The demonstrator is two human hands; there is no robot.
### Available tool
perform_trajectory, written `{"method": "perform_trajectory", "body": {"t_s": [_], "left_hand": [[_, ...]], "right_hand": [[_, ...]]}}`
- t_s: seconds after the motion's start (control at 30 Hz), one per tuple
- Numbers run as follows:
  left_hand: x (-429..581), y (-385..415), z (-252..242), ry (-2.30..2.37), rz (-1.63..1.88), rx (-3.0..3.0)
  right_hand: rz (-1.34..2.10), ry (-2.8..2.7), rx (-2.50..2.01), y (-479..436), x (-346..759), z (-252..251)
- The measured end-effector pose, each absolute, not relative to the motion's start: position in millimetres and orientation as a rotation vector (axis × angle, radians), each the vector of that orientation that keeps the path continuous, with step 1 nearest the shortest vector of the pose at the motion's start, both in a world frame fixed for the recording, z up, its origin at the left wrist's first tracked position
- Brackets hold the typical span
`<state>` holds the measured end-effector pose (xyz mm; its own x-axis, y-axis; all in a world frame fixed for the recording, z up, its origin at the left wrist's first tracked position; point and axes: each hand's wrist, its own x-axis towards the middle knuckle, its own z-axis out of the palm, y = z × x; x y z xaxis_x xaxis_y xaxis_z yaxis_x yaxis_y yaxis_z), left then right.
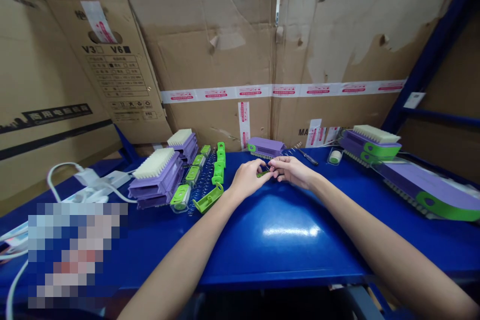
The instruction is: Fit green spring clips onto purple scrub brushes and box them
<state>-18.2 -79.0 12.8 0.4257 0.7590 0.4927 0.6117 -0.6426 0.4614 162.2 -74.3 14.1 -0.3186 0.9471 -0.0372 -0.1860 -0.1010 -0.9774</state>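
Note:
Over the middle of the blue table, my left hand [250, 177] is closed on a small green plastic part [264, 174], mostly hidden by the fingers. Fingertips of my right hand [291, 170] are pinched together against the same part. A thin dark bit shows between the hands, too small to name. Left of them stands a row of green plastic brackets [219, 172], with one loose bracket [208, 199] lying nearest me. Beside that row lie several metal springs [204, 180] and several green-and-clear pieces [181, 196].
Purple brush heads with cream bristles [153, 180] are stacked at left, and more purple-and-green brushes [371, 142] at right. Behind the hands lie a purple brush [266, 146], a screwdriver [309, 157] and a white-and-green roll [334, 157]. Cardboard [221, 60] walls the back. White cables [90, 177] run at left.

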Motion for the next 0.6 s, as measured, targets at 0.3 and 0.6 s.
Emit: {"method": "perform_trajectory", "body": {"t_s": [0.3,0.6], "left_hand": [[-16.1,-76.9,10.5,1.153,1.156,2.567],[-15.7,-71.9,8.0,0.986,1.222,2.584]], "right_hand": [[1.575,-1.083,-0.912,-74.4,159.0,15.8],[1.617,-1.007,-0.968,-76.1,159.7,18.2]]}}
